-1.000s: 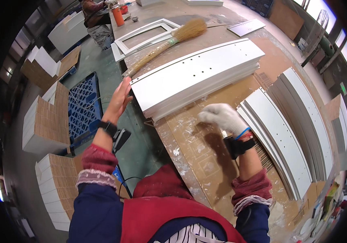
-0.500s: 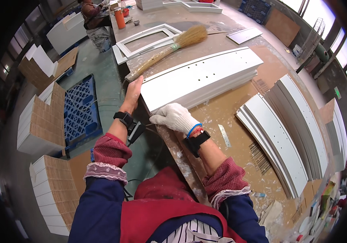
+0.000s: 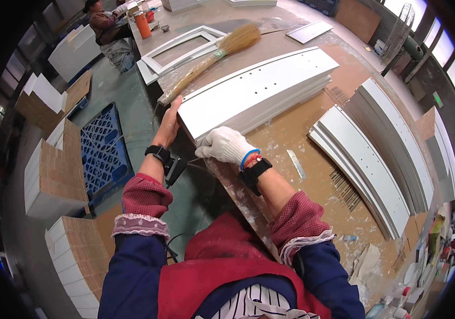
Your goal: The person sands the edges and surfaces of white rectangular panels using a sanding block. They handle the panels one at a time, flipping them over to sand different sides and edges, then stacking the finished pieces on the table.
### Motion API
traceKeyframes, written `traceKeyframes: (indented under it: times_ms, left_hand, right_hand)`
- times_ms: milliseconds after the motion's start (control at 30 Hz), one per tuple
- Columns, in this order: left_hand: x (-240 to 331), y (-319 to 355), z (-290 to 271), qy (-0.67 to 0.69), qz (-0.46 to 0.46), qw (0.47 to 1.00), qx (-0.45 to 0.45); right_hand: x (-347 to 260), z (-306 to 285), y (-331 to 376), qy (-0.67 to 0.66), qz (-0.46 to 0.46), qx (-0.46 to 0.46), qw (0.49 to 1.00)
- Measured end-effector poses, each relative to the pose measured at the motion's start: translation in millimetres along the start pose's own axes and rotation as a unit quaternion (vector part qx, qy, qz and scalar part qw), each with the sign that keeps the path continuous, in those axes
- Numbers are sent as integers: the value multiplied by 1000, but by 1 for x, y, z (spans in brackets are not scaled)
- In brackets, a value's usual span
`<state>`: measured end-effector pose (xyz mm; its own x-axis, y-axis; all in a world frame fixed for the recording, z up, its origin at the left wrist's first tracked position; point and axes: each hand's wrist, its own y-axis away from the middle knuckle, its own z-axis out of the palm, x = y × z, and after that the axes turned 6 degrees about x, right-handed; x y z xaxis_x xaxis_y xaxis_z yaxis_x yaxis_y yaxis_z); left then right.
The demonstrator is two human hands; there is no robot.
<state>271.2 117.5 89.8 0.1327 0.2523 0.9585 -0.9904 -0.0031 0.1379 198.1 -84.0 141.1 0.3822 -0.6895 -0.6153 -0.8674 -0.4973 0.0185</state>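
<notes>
A stack of white curved panels [image 3: 259, 87], the top one with small dark holes, lies on the workbench in front of me. My bare left hand [image 3: 170, 123] is closed around the stack's left end, fingertips at the far corner and the other fingers partly hidden. At the near corner of that end is my right hand [image 3: 226, 145] in a white knitted glove. Its fingers are curled together against the panel edge; whatever they may hold is hidden. Just beyond my left hand, a straw brush [image 3: 214, 58] rests with its handle toward me.
White frames [image 3: 182, 50] lie past the brush. More curved panels [image 3: 360, 170] stand in stacks on cardboard to the right, near a small pale strip [image 3: 295, 164]. A blue pallet [image 3: 105, 154] and stacked panels [image 3: 60, 173] are on the left floor. A person [image 3: 108, 24] sits far left.
The whole view has shifted slightly. My left hand has slid a little nearer along the stack's end. The right hand stays at the near corner, its fingers still curled.
</notes>
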Motion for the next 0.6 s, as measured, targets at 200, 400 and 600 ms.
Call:
traceKeyframes:
  times_ms: [200,400,600]
  left_hand:
    - [-4,-8,-15,-11,14,999,-31]
    - [-48,-25,-37,130,5,990,62]
    - [-65,-20,-6,112,65,979,156]
  right_hand:
    - [25,16,20,-114,-33,2,993]
    - [36,28,20,14,-15,1,1000]
    - [33,27,1,43,6,28,999]
